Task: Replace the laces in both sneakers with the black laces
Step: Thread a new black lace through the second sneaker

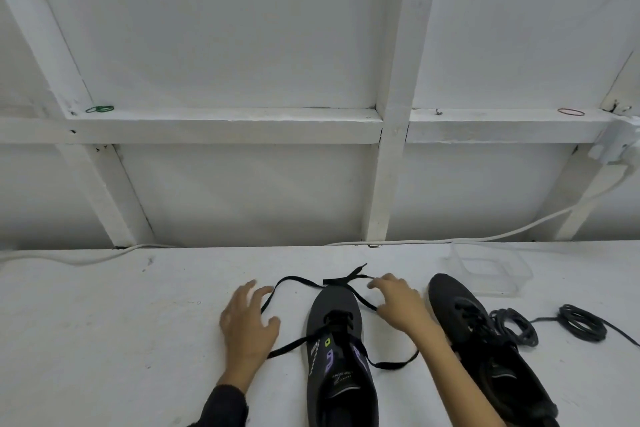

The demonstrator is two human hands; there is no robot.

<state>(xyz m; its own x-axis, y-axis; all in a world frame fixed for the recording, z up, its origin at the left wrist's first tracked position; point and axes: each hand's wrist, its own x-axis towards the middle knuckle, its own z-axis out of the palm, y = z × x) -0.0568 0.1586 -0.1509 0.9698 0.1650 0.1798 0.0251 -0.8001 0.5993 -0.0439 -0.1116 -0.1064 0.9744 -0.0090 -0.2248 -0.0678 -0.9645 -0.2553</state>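
A dark grey sneaker with purple marks stands in the middle of the white table, toe pointing away from me. A flat black lace runs through its lowest eyelets and loops out to both sides, crossing beyond the toe. My left hand hovers over the left loop with fingers spread, gripping nothing. My right hand rests by the right strand with curved fingers apart, its thumb touching the lace. A second black sneaker lies to the right, partly behind my right forearm.
Two coils of dark lace lie right of the second sneaker. A clear plastic container stands at the back right. A white cable runs along the table's far edge below a white framed wall.
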